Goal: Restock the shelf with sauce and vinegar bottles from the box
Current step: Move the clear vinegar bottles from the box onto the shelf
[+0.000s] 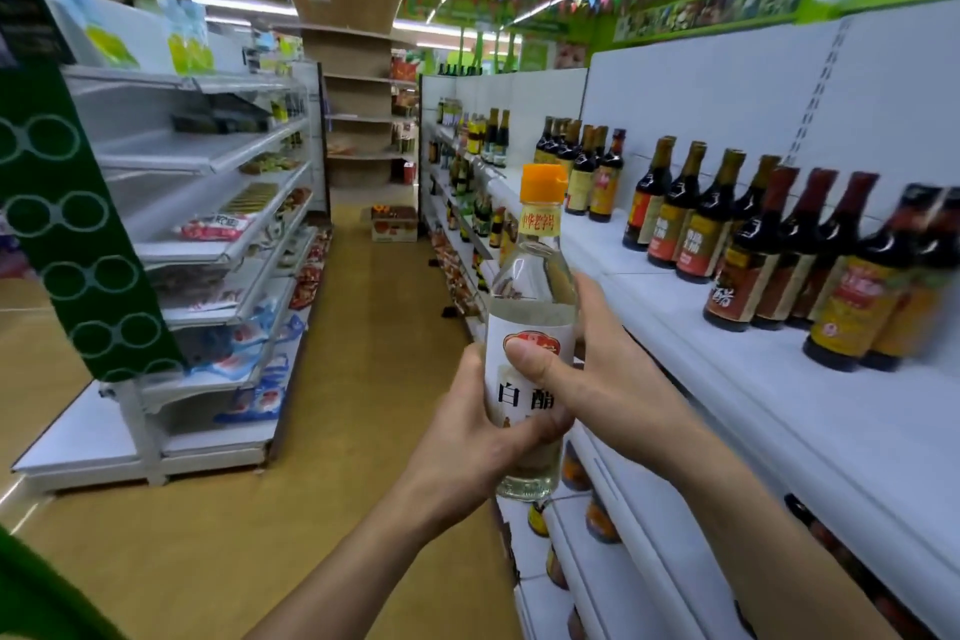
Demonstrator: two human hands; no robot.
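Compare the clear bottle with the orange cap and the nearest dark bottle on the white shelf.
The clear vinegar bottle with the orange cap holds colourless liquid; the nearest dark sauce bottle with the yellow label looks almost black. The vinegar label is white, the sauce label yellow. The left hand and right hand hold the vinegar bottle up; the sauce bottle stands on the white shelf. Both are capped and labelled.
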